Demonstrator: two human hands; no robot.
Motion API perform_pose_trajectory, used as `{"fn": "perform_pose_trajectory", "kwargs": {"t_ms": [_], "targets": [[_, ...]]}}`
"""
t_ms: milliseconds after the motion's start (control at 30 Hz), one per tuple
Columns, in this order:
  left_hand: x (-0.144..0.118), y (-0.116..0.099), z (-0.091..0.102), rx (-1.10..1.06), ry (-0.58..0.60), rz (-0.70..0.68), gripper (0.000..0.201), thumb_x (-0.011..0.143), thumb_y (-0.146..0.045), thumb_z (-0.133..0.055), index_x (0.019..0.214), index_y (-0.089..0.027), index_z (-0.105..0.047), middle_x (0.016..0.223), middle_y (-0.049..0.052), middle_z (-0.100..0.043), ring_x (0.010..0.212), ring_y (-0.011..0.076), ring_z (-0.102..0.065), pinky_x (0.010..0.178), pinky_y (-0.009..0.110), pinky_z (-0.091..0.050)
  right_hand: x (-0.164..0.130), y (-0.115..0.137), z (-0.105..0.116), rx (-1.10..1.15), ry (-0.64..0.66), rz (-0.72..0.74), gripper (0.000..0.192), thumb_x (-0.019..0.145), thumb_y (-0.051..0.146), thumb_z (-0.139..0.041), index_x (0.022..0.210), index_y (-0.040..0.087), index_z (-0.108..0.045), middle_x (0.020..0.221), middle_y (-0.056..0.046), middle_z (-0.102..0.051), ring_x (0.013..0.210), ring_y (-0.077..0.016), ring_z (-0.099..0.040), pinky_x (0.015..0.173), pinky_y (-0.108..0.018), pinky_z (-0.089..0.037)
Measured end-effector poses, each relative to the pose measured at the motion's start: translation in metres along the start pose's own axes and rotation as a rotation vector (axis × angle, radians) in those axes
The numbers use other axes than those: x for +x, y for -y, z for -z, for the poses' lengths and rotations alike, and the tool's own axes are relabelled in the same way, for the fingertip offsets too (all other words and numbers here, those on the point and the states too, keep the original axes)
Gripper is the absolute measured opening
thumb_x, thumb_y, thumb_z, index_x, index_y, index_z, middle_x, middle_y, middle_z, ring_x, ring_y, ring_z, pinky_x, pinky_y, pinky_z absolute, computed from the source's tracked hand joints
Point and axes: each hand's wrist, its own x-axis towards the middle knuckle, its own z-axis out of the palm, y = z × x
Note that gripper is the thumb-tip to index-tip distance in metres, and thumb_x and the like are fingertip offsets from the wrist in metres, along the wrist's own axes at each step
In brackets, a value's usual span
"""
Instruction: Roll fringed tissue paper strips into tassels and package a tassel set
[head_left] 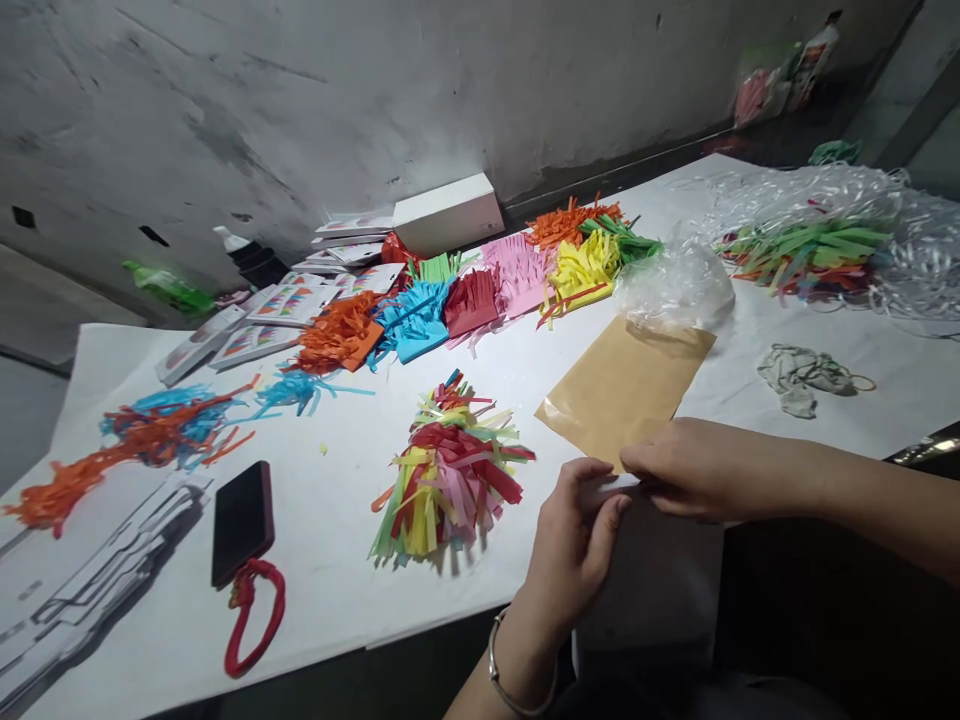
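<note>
At the table's near edge my hands meet over a thin white piece (609, 486), which looks like paper or card. My left hand (566, 545), with a bracelet at the wrist, pinches its left end between thumb and fingers. My right hand (694, 468) is closed on its other end, and the fingertips are partly hidden. Below them hangs a dim pale sheet or panel (649, 590); whether it joins the white piece I cannot tell. Just beyond my hands lies a brown paper envelope (630, 385). To their left is a pile of multicoloured paper tassels (454, 475).
Fringed paper bundles (469, 300) stretch along the back beside a white box (448, 215) and printed packets (266, 320). A phone (244, 522) with a red strap lies left, near stacked white card (105, 570). Clear plastic bags (810, 200) and a crumpled glove (802, 375) lie right.
</note>
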Motion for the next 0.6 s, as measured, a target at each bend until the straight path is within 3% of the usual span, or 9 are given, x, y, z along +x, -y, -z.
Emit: {"fn": "perform_pose_trajectory", "kwargs": {"t_ms": [100, 167, 300, 367, 467, 600], "targets": [[-0.001, 0.000, 0.002, -0.029, -0.008, 0.040, 0.016, 0.099, -0.023, -0.057, 0.114, -0.025, -0.054, 0.098, 0.001, -0.068, 0.082, 0.0159, -0.069, 0.072, 0.025, -0.053, -0.001, -0.008, 0.006, 0.145, 0.039, 0.031, 0.003, 0.088, 0.018, -0.066, 0.089, 0.015, -0.067, 0.080, -0.005, -0.068, 0.071, -0.0182, -0.062, 0.058, -0.023, -0.033], [-0.003, 0.000, 0.004, -0.037, -0.022, 0.062, 0.011, 0.100, -0.027, -0.056, 0.111, -0.025, -0.055, 0.094, 0.001, -0.068, 0.078, 0.0157, -0.068, 0.069, 0.025, -0.052, -0.004, -0.012, 0.009, 0.250, 0.060, 0.033, 0.015, 0.092, 0.029, -0.066, 0.086, 0.016, -0.068, 0.075, -0.002, -0.066, 0.068, -0.0161, -0.059, 0.058, -0.023, -0.034], [-0.009, 0.002, 0.006, -0.030, -0.062, 0.082, 0.024, 0.099, -0.037, -0.059, 0.119, -0.024, -0.055, 0.099, 0.004, -0.068, 0.087, 0.0198, -0.067, 0.075, 0.029, -0.053, -0.011, -0.010, 0.005, 0.304, -0.008, -0.039, 0.025, 0.094, 0.028, -0.064, 0.072, 0.016, -0.061, 0.062, 0.003, -0.055, 0.059, -0.0120, -0.051, 0.054, -0.022, -0.029], [-0.011, 0.003, 0.008, -0.051, -0.066, 0.093, 0.024, 0.101, -0.040, -0.055, 0.120, -0.024, -0.055, 0.096, 0.004, -0.069, 0.082, 0.0188, -0.067, 0.072, 0.029, -0.052, -0.014, -0.007, 0.001, 0.362, -0.003, -0.051, 0.028, 0.092, 0.032, -0.068, 0.070, 0.017, -0.058, 0.060, 0.005, -0.052, 0.056, -0.0109, -0.049, 0.052, -0.022, -0.028], [-0.013, 0.001, 0.011, -0.058, -0.081, 0.111, 0.025, 0.101, -0.044, -0.054, 0.114, -0.024, -0.061, 0.096, 0.004, -0.070, 0.078, 0.0182, -0.066, 0.069, 0.027, -0.051, -0.020, -0.004, -0.006, 0.445, 0.030, -0.035, 0.039, 0.098, 0.042, -0.058, 0.068, 0.018, -0.058, 0.058, 0.005, -0.051, 0.053, -0.0106, -0.047, 0.049, -0.022, -0.027], [-0.016, -0.006, 0.018, -0.083, -0.106, 0.235, 0.034, 0.095, -0.053, -0.060, 0.095, -0.020, -0.070, 0.080, 0.003, -0.070, 0.071, 0.0186, -0.062, 0.063, 0.026, -0.046, -0.029, -0.004, -0.016, 0.355, -0.128, -0.052, 0.044, 0.103, 0.040, -0.046, 0.067, 0.018, -0.061, 0.058, 0.001, -0.056, 0.053, -0.0130, -0.051, 0.053, -0.025, -0.028]]}}
